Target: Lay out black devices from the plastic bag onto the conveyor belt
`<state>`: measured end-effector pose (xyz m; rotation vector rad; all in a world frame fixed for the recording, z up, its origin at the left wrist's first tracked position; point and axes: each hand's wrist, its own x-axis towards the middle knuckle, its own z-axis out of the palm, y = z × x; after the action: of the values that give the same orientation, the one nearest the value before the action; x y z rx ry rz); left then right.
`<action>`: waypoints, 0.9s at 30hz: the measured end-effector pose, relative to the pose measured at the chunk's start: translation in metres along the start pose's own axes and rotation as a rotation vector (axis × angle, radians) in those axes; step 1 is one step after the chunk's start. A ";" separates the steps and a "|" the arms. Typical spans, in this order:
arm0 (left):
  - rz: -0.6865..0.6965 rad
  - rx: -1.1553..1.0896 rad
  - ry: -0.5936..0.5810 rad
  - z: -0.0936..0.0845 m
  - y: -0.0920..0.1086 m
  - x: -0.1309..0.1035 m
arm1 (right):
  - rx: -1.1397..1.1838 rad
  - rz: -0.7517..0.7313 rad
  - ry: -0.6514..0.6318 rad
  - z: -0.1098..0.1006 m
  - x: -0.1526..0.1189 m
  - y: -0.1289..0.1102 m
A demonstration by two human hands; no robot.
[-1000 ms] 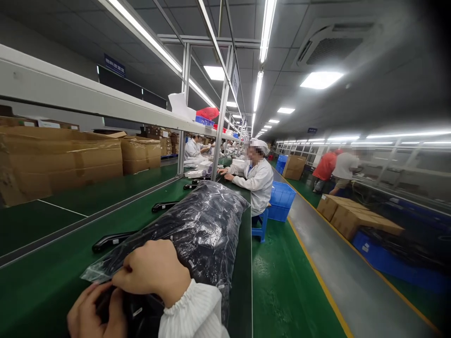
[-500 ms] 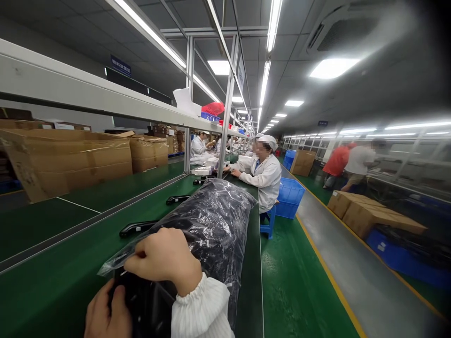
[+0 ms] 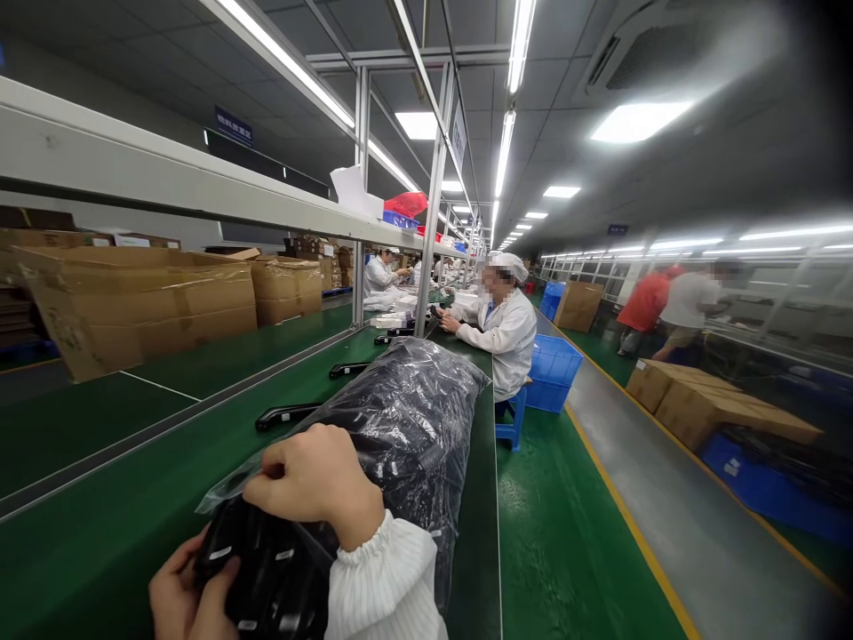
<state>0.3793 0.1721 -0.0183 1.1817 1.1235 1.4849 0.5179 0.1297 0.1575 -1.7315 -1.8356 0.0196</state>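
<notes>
A large clear plastic bag (image 3: 406, 418) full of black parts lies along the green conveyor belt (image 3: 113, 533) in front of me. My right hand (image 3: 313, 484) pinches the bag's open near edge. My left hand (image 3: 183, 600) grips a bundle of black parts (image 3: 267, 569) at the bag's mouth, at the bottom of the view. My white ribbed cuff covers my right wrist.
Several black handle-like parts (image 3: 286, 414) lie on the belt beyond the bag. A seated person in white (image 3: 503, 333) works further along, beside a blue crate (image 3: 553, 369). Cardboard boxes (image 3: 133, 302) stand on the left. More boxes (image 3: 720, 404) and two people stand at the right aisle.
My left hand has drawn the bundle of black parts further out of the bag's mouth. My right hand keeps hold of the bag's edge. The view has shifted slightly to the left.
</notes>
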 end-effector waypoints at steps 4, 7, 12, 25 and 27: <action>0.007 -0.152 -0.022 0.003 0.029 -0.015 | -0.010 -0.041 -0.014 -0.003 -0.003 0.001; -0.044 -0.176 -0.145 -0.004 0.043 -0.024 | 0.041 -0.053 0.021 -0.008 -0.006 -0.001; -0.073 -0.107 -0.233 -0.027 0.042 -0.030 | 0.295 -0.045 0.184 -0.015 -0.015 -0.011; -0.072 0.413 -0.474 -0.110 0.083 -0.077 | 1.140 0.101 0.616 -0.059 -0.054 -0.075; 0.117 0.544 -0.521 -0.123 0.083 -0.108 | 1.020 -0.020 0.564 -0.077 -0.073 -0.081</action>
<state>0.2635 0.0376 0.0295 1.9015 1.1258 0.8744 0.4753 0.0221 0.2231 -0.8619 -1.0913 0.3554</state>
